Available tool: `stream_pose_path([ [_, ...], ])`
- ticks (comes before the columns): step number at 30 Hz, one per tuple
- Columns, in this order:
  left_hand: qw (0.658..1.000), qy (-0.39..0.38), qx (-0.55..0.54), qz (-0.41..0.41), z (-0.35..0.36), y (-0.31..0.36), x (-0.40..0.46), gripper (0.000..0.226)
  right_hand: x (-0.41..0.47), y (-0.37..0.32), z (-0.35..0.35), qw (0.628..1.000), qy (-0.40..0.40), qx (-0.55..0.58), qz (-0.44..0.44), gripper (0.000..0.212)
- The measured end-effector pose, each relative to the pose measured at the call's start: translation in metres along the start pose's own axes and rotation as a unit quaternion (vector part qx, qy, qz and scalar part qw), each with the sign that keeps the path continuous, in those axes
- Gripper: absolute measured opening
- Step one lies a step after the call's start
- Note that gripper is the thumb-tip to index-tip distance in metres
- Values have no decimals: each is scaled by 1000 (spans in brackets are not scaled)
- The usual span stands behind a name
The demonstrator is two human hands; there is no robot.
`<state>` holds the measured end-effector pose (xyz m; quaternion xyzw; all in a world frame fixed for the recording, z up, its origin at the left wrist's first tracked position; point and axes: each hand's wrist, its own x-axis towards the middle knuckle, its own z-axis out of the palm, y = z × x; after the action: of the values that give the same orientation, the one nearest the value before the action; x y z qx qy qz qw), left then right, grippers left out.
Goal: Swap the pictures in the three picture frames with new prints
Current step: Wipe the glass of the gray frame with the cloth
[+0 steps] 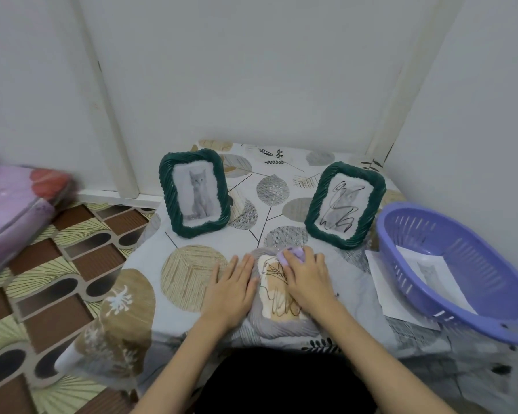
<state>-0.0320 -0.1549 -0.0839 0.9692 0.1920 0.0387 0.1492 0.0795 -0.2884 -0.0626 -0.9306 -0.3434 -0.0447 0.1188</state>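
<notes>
Picture frames were the business at hand, and the third of them, a grey frame (281, 321), lay flat on the worktop (198, 243) right in front of the person, its beige print with dark scribbled lines facing up. The right hand (307, 277) rested on the upper right part of that frame, fingers curled around a small lilac object (292, 253) that I could not identify from where I stood. The left hand (232, 286) lay flat and spread just beside it, palm down with straight fingers, pressing on the frame's left edge and the cloth. Farther back two green rope-edged frames stood upright and well apart: the left green frame (193, 192) showed a grey kitten sitting, and the right green frame (344, 204) showed a grey picture overlaid with black scribbles. A leaf-patterned tablecloth (269, 186) covered the worktop. At the right edge sat a purple slotted basket (458, 273), tilted, with a cat print (428, 271) lying inside it, and a sheet of white paper (380, 282) lay partly beneath the basket. To the left of the worktop was a floor (57, 273) in brown and cream pattern, and a pink bundle (15, 201) sat at the far left. Pale walls (251, 70) closed in the corner behind.
</notes>
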Motion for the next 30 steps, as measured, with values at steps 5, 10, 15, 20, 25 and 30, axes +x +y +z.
stream_pose_path([
  [5,1000,11,6,-4,1,-1,1,87,-18,5,10,987,94,5,-128,39],
  [10,1000,4,0,-2,0,0,1,86,-21,23,7,981,133,-28,-136,28],
  [15,1000,0,0,-3,-2,0,0,86,2,-8,16,986,153,-2,-65,38],
  [20,1000,-12,-1,2,-3,-2,2,88,-26,12,14,965,162,48,-200,26],
  [25,999,-42,-14,30,-13,-13,4,104,7,14,13,982,154,5,-107,20],
  [30,999,-23,1,29,-10,-12,0,112,7,-16,25,977,173,34,-123,26],
])
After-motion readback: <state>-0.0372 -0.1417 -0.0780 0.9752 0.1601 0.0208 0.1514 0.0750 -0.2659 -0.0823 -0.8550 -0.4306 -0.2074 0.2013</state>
